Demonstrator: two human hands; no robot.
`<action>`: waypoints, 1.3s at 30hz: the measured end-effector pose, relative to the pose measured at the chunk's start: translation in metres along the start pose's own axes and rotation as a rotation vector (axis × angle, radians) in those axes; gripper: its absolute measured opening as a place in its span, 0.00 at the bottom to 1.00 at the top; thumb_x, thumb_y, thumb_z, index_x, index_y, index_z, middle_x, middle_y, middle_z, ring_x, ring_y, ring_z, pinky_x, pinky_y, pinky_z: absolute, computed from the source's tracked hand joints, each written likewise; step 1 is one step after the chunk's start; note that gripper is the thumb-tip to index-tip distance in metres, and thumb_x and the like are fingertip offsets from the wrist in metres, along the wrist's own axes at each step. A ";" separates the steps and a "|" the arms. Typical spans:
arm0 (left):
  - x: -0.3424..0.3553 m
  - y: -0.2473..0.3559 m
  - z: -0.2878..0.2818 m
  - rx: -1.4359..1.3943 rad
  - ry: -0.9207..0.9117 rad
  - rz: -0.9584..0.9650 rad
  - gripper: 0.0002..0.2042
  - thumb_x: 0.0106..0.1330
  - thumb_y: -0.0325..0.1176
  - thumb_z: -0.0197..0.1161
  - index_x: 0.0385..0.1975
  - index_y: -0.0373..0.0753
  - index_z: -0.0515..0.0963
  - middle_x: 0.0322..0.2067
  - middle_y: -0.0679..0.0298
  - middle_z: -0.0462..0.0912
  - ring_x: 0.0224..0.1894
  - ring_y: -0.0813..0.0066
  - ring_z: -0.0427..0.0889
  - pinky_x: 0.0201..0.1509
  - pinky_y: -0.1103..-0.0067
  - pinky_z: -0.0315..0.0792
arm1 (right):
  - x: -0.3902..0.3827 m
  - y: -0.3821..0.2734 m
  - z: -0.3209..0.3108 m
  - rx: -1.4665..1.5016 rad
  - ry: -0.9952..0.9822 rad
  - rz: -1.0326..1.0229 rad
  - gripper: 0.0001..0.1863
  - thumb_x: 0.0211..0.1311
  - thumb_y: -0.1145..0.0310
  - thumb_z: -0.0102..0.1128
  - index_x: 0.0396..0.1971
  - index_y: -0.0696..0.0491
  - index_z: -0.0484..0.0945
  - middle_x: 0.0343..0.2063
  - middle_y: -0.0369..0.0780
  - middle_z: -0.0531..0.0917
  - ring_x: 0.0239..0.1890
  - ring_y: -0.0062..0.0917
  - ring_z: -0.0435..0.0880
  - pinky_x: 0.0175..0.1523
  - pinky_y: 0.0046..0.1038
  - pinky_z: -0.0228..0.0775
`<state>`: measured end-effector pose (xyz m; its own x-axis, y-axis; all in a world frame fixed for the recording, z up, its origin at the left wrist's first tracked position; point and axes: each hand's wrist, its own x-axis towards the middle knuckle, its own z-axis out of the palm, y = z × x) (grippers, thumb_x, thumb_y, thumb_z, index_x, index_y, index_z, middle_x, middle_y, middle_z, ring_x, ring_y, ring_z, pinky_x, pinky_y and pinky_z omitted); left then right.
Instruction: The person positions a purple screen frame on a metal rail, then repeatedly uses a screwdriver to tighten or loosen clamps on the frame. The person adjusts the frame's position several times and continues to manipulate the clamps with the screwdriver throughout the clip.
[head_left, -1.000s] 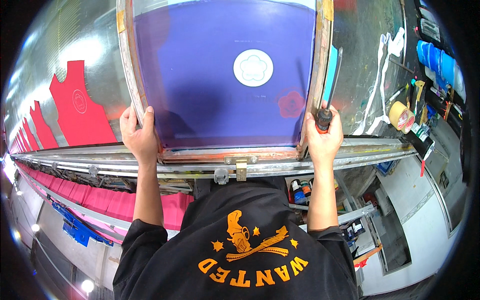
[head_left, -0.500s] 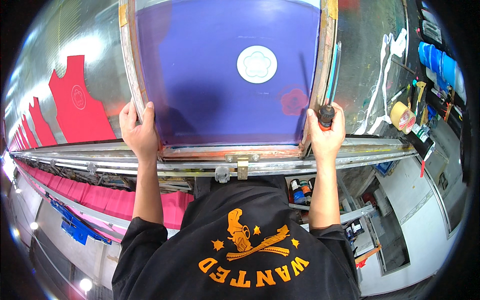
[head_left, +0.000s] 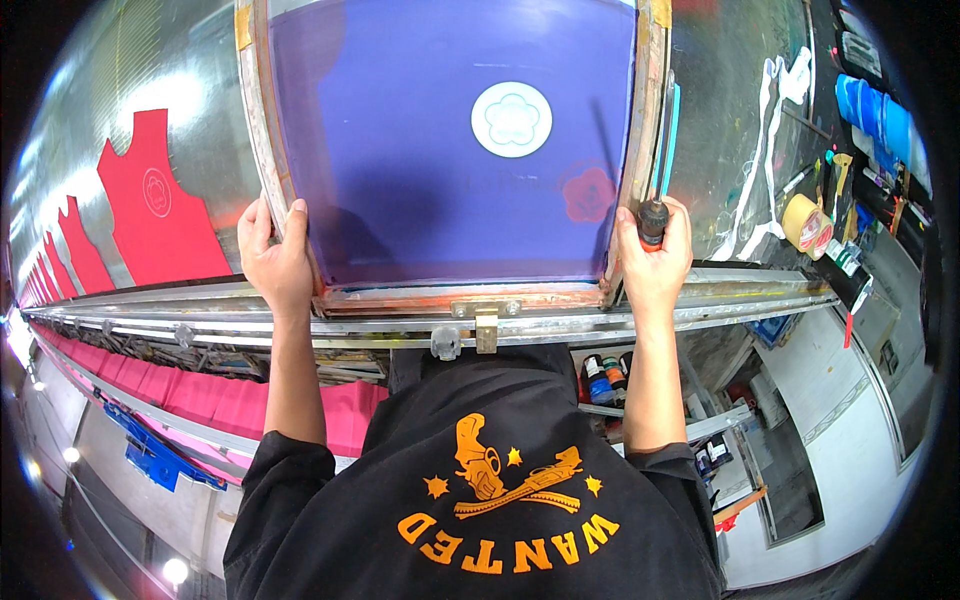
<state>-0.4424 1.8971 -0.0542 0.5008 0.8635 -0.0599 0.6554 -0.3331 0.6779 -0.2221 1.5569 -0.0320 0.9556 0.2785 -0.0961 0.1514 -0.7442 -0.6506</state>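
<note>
A screen-printing frame [head_left: 645, 120] with purple mesh [head_left: 400, 110] lies before me. Its mesh carries a pale round flower design [head_left: 511, 119] and a red flower patch [head_left: 589, 193]. On the frame's left rail, near its close corner, my left hand [head_left: 275, 255] is closed, thumb on the inner side. My right hand [head_left: 655, 260] is closed at the right rail. Between its thumb and fingers sits the black-and-red handle [head_left: 653, 222] of a slim tool, its kind unclear. A long thin teal strip [head_left: 671, 140] runs along the rail beyond that handle.
Red cut garment pieces [head_left: 160, 215] lie in a row on the glossy table [head_left: 215, 60] to the left. A metal rail [head_left: 400, 325] edges the table. At right are yellowish tape rolls [head_left: 806, 226], white cloth strips [head_left: 760, 165] and blue rolls [head_left: 880, 120]. Bottles [head_left: 603, 375] stand below.
The frame with its mesh has shifted slightly away from me. My right hand has moved a little along with it; my left hand stays almost in place on the rail.
</note>
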 end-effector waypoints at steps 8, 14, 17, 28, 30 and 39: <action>0.001 0.001 0.000 -0.002 0.001 -0.006 0.17 0.67 0.28 0.73 0.54 0.32 0.85 0.46 0.63 0.82 0.46 0.76 0.79 0.52 0.79 0.74 | -0.001 0.003 0.000 -0.009 -0.010 -0.012 0.16 0.57 0.73 0.75 0.42 0.60 0.79 0.44 0.47 0.85 0.47 0.38 0.86 0.56 0.34 0.76; 0.001 0.001 0.000 -0.014 -0.003 -0.017 0.17 0.67 0.28 0.73 0.54 0.33 0.85 0.46 0.63 0.82 0.46 0.77 0.79 0.52 0.79 0.74 | 0.000 0.002 0.000 -0.008 -0.016 -0.022 0.17 0.57 0.72 0.75 0.43 0.60 0.79 0.45 0.47 0.85 0.48 0.39 0.86 0.57 0.35 0.76; 0.001 0.001 -0.001 0.004 -0.009 -0.025 0.17 0.66 0.28 0.73 0.54 0.33 0.85 0.46 0.64 0.81 0.46 0.77 0.79 0.52 0.79 0.73 | 0.000 0.003 0.001 -0.010 -0.009 -0.026 0.16 0.57 0.73 0.75 0.42 0.60 0.79 0.45 0.47 0.84 0.48 0.39 0.86 0.57 0.35 0.76; 0.001 -0.004 -0.002 -0.009 -0.015 -0.015 0.16 0.66 0.28 0.74 0.53 0.33 0.86 0.45 0.64 0.81 0.45 0.77 0.78 0.51 0.79 0.73 | -0.002 0.004 0.002 -0.012 0.002 -0.021 0.16 0.57 0.73 0.76 0.41 0.60 0.78 0.45 0.47 0.84 0.47 0.39 0.86 0.55 0.35 0.76; 0.001 -0.006 -0.002 -0.007 -0.018 -0.004 0.16 0.66 0.28 0.74 0.53 0.33 0.85 0.45 0.64 0.81 0.45 0.77 0.78 0.51 0.79 0.73 | -0.002 0.006 0.003 -0.013 0.009 -0.025 0.16 0.57 0.74 0.76 0.40 0.60 0.78 0.45 0.47 0.84 0.47 0.38 0.86 0.55 0.35 0.76; 0.002 -0.007 -0.001 0.055 -0.005 0.017 0.18 0.66 0.28 0.74 0.55 0.33 0.85 0.45 0.64 0.82 0.45 0.77 0.79 0.51 0.79 0.73 | -0.005 0.013 0.003 0.082 0.017 0.092 0.15 0.57 0.75 0.76 0.42 0.59 0.80 0.43 0.43 0.84 0.45 0.32 0.84 0.55 0.32 0.74</action>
<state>-0.4471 1.9013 -0.0585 0.5144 0.8559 -0.0523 0.6768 -0.3678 0.6377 -0.2262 1.5475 -0.0426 0.9689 0.2000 -0.1461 0.0419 -0.7137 -0.6992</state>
